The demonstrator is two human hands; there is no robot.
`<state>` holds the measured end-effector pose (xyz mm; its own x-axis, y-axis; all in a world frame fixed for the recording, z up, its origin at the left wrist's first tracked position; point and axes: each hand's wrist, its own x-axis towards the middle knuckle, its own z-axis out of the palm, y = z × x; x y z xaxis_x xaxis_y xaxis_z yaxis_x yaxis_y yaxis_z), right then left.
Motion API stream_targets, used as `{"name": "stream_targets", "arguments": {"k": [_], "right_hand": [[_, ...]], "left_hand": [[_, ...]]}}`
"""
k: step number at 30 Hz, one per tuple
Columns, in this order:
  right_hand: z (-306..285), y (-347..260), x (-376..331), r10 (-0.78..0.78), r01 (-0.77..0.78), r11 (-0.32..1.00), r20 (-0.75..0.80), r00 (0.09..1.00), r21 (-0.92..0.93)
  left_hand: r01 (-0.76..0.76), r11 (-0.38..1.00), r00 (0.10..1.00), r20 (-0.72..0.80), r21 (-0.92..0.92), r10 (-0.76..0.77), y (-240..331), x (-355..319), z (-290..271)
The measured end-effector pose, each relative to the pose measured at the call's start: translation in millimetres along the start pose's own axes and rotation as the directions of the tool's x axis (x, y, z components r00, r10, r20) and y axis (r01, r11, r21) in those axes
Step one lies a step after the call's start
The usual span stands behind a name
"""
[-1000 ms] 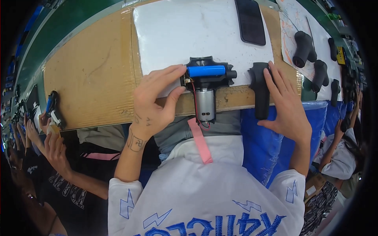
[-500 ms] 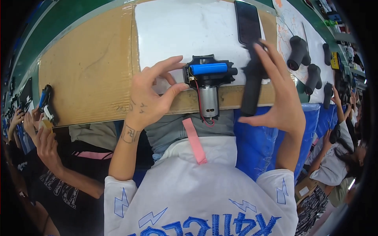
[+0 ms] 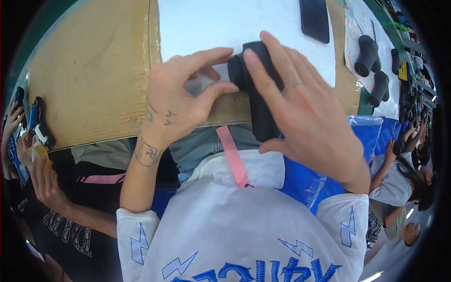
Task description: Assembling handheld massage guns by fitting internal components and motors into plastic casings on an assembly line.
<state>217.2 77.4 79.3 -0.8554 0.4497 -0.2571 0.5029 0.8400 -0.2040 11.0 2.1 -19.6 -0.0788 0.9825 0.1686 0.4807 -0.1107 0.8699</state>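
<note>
A black T-shaped massage gun housing [image 3: 264, 115] is held upright over the edge of the cardboard-covered table, its motor and battery now hidden. My left hand [image 3: 181, 91] pinches its short round end between thumb and curled fingers. Across its other side lies my right hand [image 3: 300, 98], thumb at the lower end of the handle and fingers over the top, pressing the cover half onto the body. Whether the seam between the halves is fully closed cannot be seen.
A white sheet [image 3: 202, 23] lies on the cardboard [image 3: 89, 70], with a dark phone [image 3: 314, 19] on it. Several black housings, one of them [image 3: 368, 55], lie on papers at the right. At the left, another person's hand [image 3: 44, 181] works near opened housing parts [image 3: 40, 122].
My right hand has brought the black cover half leftward onto the half with the blue battery and motor, covering them. My left hand still grips the side. The view has shifted slightly.
</note>
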Motion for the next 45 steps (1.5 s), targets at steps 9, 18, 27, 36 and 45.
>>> {"name": "stream_targets", "arguments": {"k": [9, 18, 27, 36, 45], "right_hand": [[18, 20, -4, -0.067, 0.084, 0.983, -0.105, 0.992, 0.166], [-18, 43, 11, -0.151, 0.137, 0.988, -0.630, 0.762, -0.072], [17, 0, 75, 0.140, 0.061, 0.911, -0.445, 0.885, 0.408], [61, -25, -16, 0.193, -0.143, 0.980, -0.481, 0.855, 0.139], [45, 14, -66, 0.570, -0.024, 0.524, -0.330, 0.753, 0.851]], "left_hand": [[-0.169, 0.984, 0.984, -0.066, -0.060, 0.165, -6, -8, -1], [-0.071, 0.880, 0.960, -0.273, -0.469, -0.067, -17, -2, 0], [-0.013, 0.824, 0.969, -0.210, -0.566, -0.129, -22, -3, -7], [-0.001, 0.902, 0.991, -0.121, -0.431, -0.057, -17, -6, -4], [-0.273, 0.939, 0.962, -0.044, -0.210, 0.270, 16, 5, 7]]}}
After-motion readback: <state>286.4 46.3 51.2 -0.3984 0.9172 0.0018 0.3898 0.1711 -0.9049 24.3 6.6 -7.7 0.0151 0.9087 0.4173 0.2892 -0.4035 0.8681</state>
